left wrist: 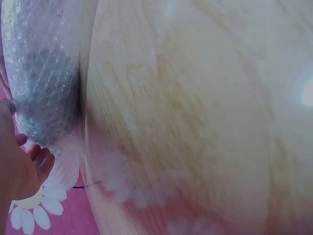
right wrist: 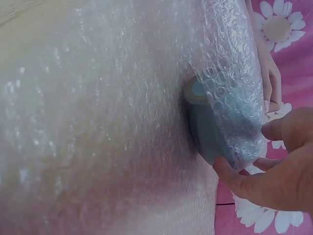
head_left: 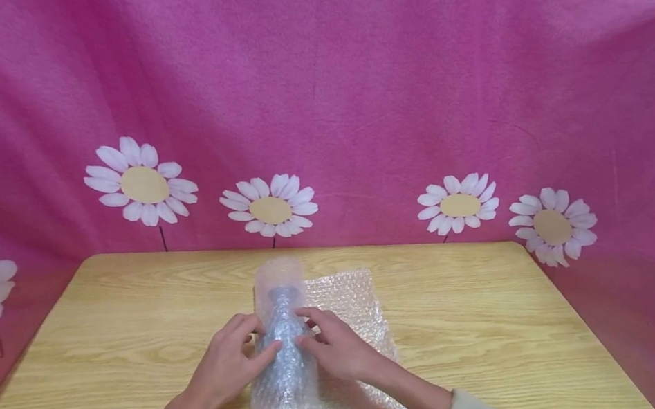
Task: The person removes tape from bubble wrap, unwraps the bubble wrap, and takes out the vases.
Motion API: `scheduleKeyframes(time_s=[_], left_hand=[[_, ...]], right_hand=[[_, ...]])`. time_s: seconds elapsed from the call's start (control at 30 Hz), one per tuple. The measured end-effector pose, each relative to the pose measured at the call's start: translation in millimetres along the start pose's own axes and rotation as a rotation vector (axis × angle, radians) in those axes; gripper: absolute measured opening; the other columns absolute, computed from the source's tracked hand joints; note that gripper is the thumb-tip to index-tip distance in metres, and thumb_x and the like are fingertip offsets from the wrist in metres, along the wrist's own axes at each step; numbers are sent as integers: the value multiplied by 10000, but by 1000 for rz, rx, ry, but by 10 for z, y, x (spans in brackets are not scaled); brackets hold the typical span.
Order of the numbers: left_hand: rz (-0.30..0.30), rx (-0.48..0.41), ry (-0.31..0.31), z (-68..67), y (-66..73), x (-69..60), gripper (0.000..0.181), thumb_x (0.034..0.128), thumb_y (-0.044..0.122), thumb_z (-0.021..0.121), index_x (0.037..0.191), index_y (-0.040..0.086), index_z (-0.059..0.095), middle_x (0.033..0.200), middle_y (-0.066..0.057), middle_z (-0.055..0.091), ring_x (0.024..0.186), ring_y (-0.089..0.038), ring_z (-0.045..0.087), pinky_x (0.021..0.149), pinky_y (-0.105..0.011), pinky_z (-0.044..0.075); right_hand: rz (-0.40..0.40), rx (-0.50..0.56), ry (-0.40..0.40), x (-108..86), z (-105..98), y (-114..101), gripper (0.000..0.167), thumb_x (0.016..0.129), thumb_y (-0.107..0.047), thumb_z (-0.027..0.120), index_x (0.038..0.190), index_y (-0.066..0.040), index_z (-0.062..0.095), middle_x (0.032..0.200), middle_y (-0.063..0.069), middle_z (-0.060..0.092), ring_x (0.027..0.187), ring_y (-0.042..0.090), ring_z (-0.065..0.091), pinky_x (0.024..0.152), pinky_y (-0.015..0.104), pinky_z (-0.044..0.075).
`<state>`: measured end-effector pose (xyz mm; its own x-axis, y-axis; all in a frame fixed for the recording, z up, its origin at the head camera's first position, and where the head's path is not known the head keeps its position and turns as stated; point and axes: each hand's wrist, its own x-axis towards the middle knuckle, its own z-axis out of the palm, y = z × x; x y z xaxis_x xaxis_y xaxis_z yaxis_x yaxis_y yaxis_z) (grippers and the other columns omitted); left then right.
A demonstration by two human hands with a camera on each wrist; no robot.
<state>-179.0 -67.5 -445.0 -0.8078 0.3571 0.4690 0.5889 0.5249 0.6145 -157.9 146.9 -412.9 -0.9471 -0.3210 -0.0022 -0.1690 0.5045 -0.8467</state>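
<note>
A grey-blue, vase-like object (right wrist: 205, 128) lies on its side, rolled in bubble wrap (head_left: 292, 377). Its beige-ringed round end shows at the wrap's open side in the right wrist view; the clear film covers the rest. On the roll's left side, my left hand (head_left: 226, 358) holds it near the narrower far part, thumb on top. From the right, my right hand (head_left: 338, 346) grips the roll, its thumb on the film and a fingertip against the vase-like object. The left wrist view shows my left hand (left wrist: 22, 161) bent beside the wrapped part.
A flat sheet of bubble wrap (head_left: 347, 299) extends to the right of the roll on the wooden table (head_left: 476, 323). The roll's far end reaches near the table's back edge. Behind and at the sides hangs a pink cloth (head_left: 349, 89) printed with white daisies.
</note>
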Motion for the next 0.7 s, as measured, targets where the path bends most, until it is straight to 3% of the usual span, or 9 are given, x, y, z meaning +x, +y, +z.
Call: scheduleKeyframes(time_s=[0.23,0.5,0.7], left_hand=[[-24,11,7,-43,16,-14,242,819,172,810,939,167,600,1014,40,597,886,-159,585,754,-347,578],[-74,-19,-32,-64,16,-27,405,840,148,777,1218,83,644,1163,-33,605,1039,-200,609,829,-378,590],[-73,-38,-30,-79,22,-42,413,837,100,754,1237,76,655,1164,-36,592,1022,-208,612,838,-365,588]], right_hand=[[9,-12,-4,38,21,-30,482,996,-176,613,1441,-44,480,1220,192,522,974,271,652,774,299,575],[-1,-80,16,73,43,-54,486,978,-217,640,1421,-62,514,1171,148,551,870,159,588,709,280,540],[-9,-102,13,92,59,-65,493,971,-232,648,1418,-71,516,1155,127,546,865,153,571,699,278,531]])
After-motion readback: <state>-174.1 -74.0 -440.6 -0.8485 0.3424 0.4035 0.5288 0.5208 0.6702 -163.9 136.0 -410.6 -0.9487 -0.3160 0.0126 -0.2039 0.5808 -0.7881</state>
